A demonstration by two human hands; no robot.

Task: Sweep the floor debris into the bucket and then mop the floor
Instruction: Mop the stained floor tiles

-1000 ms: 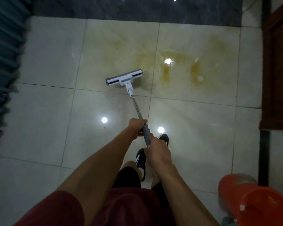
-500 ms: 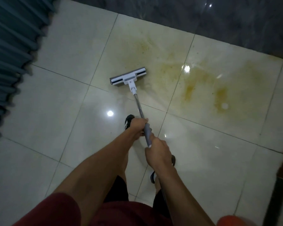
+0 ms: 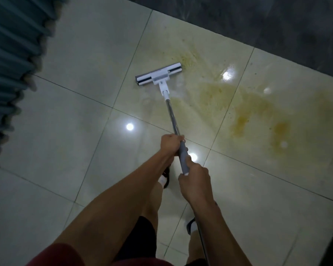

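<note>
Two hands are on the mop [image 3: 169, 104] here, seen from the head camera looking down; the left hand [image 3: 170, 144] is clenched round the metal shaft just above the grey grip sleeve [image 3: 183, 157], fingers wrapped right round it; the right hand [image 3: 195, 184] grasps the lower end of that same sleeve, nearer the body, fingers curled about it; both arms reach forward and meet at the handle. The mop head [image 3: 159, 76], white with a grey strip and dark bands, lies flat on the floor [image 3: 71, 104], its long side slanted, its right end touching the edge of the yellowish stain [image 3: 244, 112]; that stain spreads across the glossy pale tiles to the right of the shaft, darker in patches on the far right, thinner and streaky near the mop head; small dark specks dot the tiles around it. Bright ceiling-light reflections [image 3: 129, 126] shine off the tiles, one just left of the shaft, one right beside the grip sleeve. A pleated teal curtain [image 3: 10, 60] hangs down the left side; a dark strip of flooring [image 3: 258, 18] runs along the top right. Below the arms, a dark shoe [image 3: 166, 174] shows under the left forearm, a second shoe [image 3: 191, 226] beneath the right; maroon sleeves [image 3: 54, 256] fill the bottom edge. The bucket is not visible.
</note>
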